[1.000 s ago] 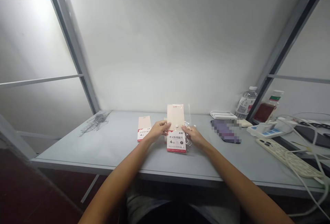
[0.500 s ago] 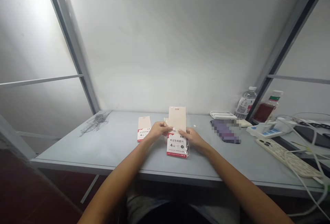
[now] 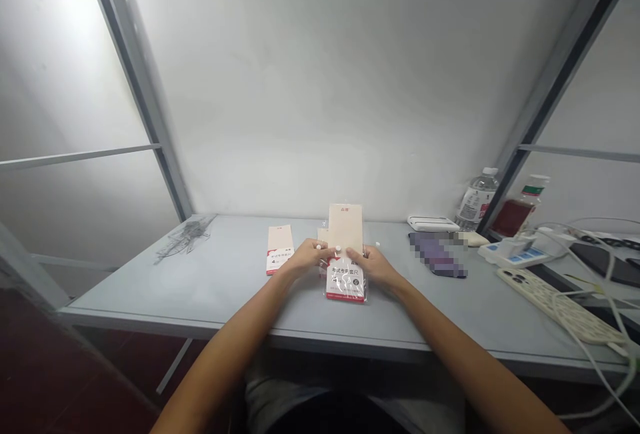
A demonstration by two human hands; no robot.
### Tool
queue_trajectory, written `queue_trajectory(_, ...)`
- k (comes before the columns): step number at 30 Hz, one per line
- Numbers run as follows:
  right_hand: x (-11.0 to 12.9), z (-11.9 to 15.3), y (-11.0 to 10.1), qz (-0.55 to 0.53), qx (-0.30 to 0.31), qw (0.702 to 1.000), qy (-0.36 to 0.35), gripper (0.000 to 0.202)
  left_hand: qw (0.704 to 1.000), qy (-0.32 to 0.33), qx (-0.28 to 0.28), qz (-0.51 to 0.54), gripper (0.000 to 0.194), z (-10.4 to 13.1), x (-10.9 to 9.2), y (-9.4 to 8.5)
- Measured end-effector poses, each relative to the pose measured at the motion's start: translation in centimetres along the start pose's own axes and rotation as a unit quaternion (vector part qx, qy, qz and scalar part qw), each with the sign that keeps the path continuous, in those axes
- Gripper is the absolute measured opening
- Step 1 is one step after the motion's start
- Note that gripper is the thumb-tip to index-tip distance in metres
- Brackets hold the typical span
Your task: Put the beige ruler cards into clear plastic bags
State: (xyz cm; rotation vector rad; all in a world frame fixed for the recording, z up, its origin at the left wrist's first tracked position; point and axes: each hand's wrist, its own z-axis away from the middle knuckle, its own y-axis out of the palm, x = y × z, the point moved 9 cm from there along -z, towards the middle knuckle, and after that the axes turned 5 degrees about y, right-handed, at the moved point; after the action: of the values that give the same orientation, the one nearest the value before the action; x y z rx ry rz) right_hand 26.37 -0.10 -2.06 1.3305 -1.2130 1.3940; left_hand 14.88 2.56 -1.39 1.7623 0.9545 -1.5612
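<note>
Between my hands is a ruler set packet [image 3: 345, 281], a beige card with a white-and-red printed front inside a clear plastic sleeve. My left hand [image 3: 309, 257] pinches its left edge at mid-height. On the right edge my right hand [image 3: 369, 262] is closed, thumb lying on the front. A small white round piece [image 3: 338, 249] shows on the packet between the thumbs. Partly hidden behind the packet and my left hand is another pale packet [image 3: 323, 235]. A matching ruler set packet [image 3: 280, 239] lies flat to the left, beside my left forearm.
At the right are a purple pouch-like item [image 3: 433, 254], a white device [image 3: 433, 224], two bottles [image 3: 477, 199], a power strip [image 3: 520, 254], a phone in a patterned case [image 3: 560, 304] and tangled white cables. Dark scribble-like marks [image 3: 185, 241] cover the table's far left.
The held packet has shifted slightly right and up, and glare now crosses its front. My left fingers have moved a little on its edge. Everything else stays in place.
</note>
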Motion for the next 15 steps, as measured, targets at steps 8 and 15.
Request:
queue_trajectory(8,0.4,0.0,0.8,0.051,0.046,0.997,-0.025,0.037,0.996,0.027,-0.079,-0.022,0.038,-0.6,0.2,-1.9)
queue_trajectory(15,0.8,0.1,-0.1,0.017,0.008,0.999,-0.029,0.034,0.994,0.040,-0.018,0.100,0.047,-0.2,-1.5,-0.3)
